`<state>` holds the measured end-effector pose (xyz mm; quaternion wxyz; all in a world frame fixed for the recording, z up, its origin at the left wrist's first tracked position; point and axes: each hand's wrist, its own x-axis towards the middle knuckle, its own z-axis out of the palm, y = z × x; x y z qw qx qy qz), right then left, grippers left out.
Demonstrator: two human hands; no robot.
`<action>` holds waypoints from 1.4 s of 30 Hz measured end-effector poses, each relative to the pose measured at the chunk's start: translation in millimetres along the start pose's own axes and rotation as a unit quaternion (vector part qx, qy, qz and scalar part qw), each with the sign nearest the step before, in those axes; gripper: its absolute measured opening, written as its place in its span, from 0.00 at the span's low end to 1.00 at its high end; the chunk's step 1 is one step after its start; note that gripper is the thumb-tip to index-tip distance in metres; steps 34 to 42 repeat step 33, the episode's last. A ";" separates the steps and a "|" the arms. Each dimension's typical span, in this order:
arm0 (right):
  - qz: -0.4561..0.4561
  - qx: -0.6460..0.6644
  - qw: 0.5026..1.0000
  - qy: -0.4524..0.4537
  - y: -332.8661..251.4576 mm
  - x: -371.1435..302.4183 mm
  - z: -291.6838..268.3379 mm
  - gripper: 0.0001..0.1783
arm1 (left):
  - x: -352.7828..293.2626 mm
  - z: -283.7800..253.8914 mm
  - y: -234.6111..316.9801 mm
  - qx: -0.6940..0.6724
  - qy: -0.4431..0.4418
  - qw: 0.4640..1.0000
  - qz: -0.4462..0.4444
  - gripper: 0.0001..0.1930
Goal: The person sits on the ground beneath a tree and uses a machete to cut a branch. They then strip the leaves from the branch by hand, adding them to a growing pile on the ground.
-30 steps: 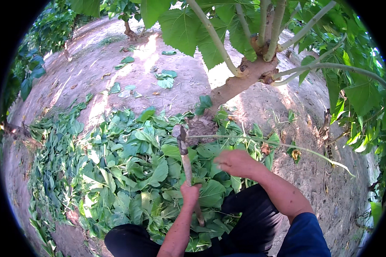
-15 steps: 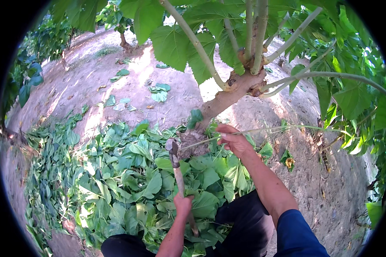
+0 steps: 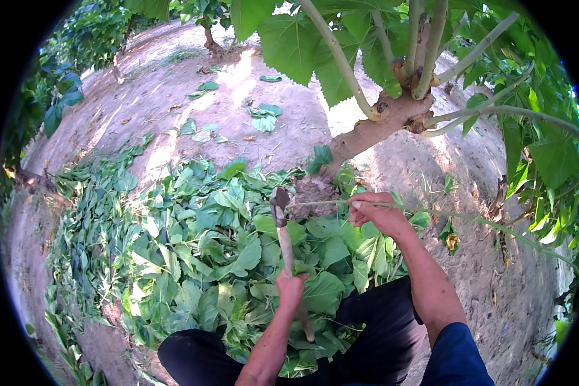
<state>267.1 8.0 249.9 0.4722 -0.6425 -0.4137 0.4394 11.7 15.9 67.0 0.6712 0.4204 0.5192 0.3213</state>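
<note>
My left hand (image 3: 291,289) is closed round the wooden handle of a sickle-like tool (image 3: 285,248). Its dark metal head (image 3: 279,201) points up, away from me, above the leaf pile; the blade's exact shape is hard to make out. Between the thumb and fingers of my right hand (image 3: 374,212) is a thin, mostly bare green branch (image 3: 469,217). One end reaches left to the tool's head, where I cannot tell whether they touch; the other runs off toward the right. Beneath both hands lies a thick heap of cut green leaves (image 3: 206,251).
Beyond my right hand leans a stubby tree trunk (image 3: 373,128) with several pale shoots and big leaves. Loose leaves (image 3: 264,119) lie on the dry soil (image 3: 238,145). Leafy branches (image 3: 550,161) hang at the right. My knees (image 3: 190,357) border the pile.
My right hand has shifted slightly right and lower, and the branch's far part now slopes down to the right. The tool remains in my left hand. The whole view has shifted a little.
</note>
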 end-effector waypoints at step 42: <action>0.000 -0.094 0.995 0.016 -19.1 -20.1 29.9 0.14 | 21.9 0.2 -52.2 0.153 0.058 0.986 0.020 0.08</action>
